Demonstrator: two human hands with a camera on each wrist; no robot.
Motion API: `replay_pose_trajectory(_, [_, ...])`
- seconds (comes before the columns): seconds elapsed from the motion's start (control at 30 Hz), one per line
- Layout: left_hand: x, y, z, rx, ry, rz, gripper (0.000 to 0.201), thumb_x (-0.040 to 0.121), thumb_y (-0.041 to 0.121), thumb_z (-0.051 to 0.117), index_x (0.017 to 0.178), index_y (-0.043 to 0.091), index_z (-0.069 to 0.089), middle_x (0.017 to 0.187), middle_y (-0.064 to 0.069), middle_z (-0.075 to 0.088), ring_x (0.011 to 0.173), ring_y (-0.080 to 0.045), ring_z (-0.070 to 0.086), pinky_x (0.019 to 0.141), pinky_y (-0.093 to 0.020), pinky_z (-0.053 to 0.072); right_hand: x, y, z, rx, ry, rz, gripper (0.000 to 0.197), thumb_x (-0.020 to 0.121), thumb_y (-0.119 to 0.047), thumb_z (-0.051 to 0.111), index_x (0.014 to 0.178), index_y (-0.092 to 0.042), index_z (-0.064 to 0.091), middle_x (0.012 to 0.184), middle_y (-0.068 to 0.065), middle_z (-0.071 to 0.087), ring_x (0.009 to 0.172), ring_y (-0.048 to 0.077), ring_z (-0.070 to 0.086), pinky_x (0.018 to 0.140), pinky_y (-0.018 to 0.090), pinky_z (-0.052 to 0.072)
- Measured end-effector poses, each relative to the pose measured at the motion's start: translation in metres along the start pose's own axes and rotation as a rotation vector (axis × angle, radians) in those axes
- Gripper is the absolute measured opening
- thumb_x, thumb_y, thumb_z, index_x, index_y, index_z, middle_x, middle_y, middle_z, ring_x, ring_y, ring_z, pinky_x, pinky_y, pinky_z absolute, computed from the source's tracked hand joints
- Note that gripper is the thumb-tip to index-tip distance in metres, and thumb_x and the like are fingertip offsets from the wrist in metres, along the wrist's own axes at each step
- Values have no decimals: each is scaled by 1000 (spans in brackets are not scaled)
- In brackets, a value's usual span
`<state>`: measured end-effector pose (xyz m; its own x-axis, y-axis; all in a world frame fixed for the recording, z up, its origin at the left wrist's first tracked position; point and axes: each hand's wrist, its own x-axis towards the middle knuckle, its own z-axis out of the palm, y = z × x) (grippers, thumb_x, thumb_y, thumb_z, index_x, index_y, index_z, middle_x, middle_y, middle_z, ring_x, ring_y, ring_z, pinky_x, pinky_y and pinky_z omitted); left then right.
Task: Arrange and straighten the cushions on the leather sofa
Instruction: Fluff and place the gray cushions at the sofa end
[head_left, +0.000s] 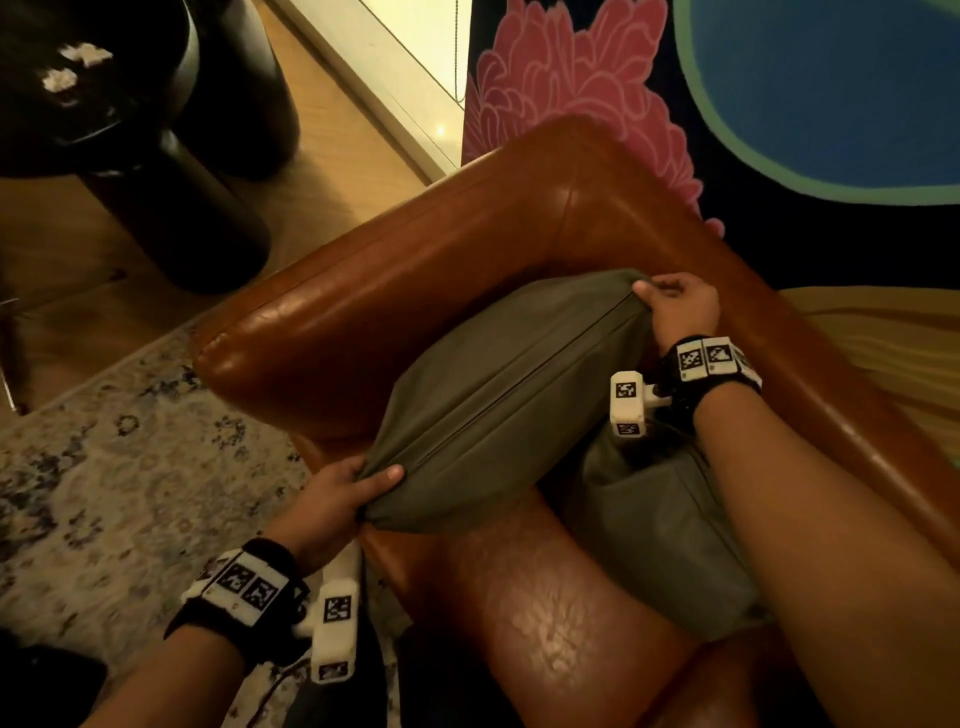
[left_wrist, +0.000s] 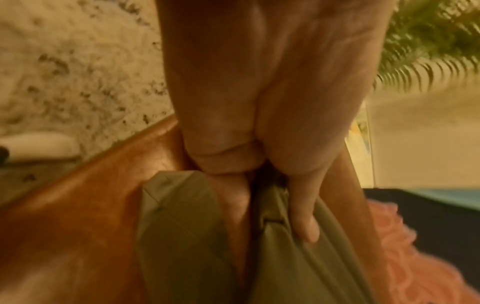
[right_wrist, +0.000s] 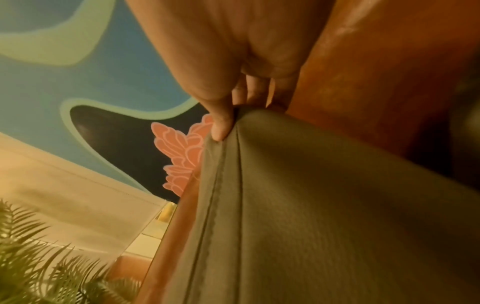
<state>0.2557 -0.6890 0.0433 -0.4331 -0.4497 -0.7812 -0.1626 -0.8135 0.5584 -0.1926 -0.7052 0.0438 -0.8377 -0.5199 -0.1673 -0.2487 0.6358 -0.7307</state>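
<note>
An olive-green cushion (head_left: 498, 395) stands on edge against the armrest of the brown leather sofa (head_left: 405, 249), its zip seam facing up. My left hand (head_left: 358, 493) grips the cushion's near corner (left_wrist: 285, 236), thumb on top. My right hand (head_left: 670, 301) pinches the far corner (right_wrist: 233, 127) by the backrest. A second olive cushion (head_left: 660, 525) lies on the seat under my right forearm, partly hidden by it.
A patterned rug (head_left: 114, 457) covers the wooden floor left of the sofa. A dark round table (head_left: 156, 156) stands at the upper left. A mural wall with a pink flower (head_left: 576, 88) rises behind the backrest. A yellowish fabric (head_left: 883, 338) lies at right. Fern fronds (right_wrist: 39, 267) show nearby.
</note>
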Motion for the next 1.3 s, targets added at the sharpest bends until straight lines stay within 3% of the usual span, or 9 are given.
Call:
replay_pose_trajectory(0.3, [35,4,-15,359,367,119,32,86,38,75,108,17,68,104,-4,73,94,-23,71,79,-37,59,-28,-6,45,-100,62,14,33,92,-19,66,124,-11,65,129,11,64,121,29,60,104,35,46])
replay_pose_trajectory(0.4, [23,-5,-11,468,428,198,32,87,50,70,103,22,66,92,-1,72,72,-21,72,55,-31,56,-103,-19,77,-374,42,-474,52,100,-27,47,149,-11,45,157,14,39,148,34,31,123,46,22])
replay_pose_trajectory(0.5, [14,-14,-19,513,419,248,44,80,67,67,100,28,65,90,-5,75,70,-28,73,59,-45,60,-192,1,112,-621,-539,-1098,63,101,-48,32,159,-26,19,166,9,21,154,33,15,122,60,13])
replay_pose_trajectory(0.57, [12,-17,-28,537,406,239,50,76,72,67,101,29,66,89,-4,76,72,-29,74,66,-53,60,-191,24,113,-821,-664,-1305,62,99,-58,28,157,-41,13,167,2,20,155,27,15,120,63,7])
replay_pose_trajectory(0.77, [13,-17,-25,380,395,179,47,77,61,70,103,21,68,96,-10,75,74,-28,72,64,-42,58,-69,28,71,-897,-310,-593,61,101,-62,18,154,-49,-9,167,1,-17,155,27,-12,115,60,-18])
replay_pose_trajectory(0.9, [2,-21,-26,141,297,36,64,72,65,76,110,14,72,104,-13,76,89,-33,72,80,-45,58,-38,14,56,-251,-20,60,58,102,-46,47,149,-13,43,151,19,45,138,38,44,110,47,36])
replay_pose_trajectory(1.07, [1,-20,-37,199,258,62,61,71,54,80,103,2,73,96,-21,77,87,-41,72,87,-51,58,-21,8,43,-126,-32,124,34,93,-29,68,117,-5,71,116,16,71,108,33,65,80,26,41])
replay_pose_trajectory(1.2, [9,-6,-30,311,301,46,39,84,41,71,100,5,72,94,-22,76,73,-26,72,73,-42,56,-16,4,46,-32,-77,178,36,92,-32,69,119,-8,70,121,14,70,113,33,64,89,32,47])
replay_pose_trajectory(1.3, [4,9,-40,529,349,73,44,86,64,60,107,25,64,104,0,71,93,-23,70,81,-41,56,-12,5,24,59,-133,158,46,87,-46,68,125,-20,66,129,8,66,116,30,63,102,41,50])
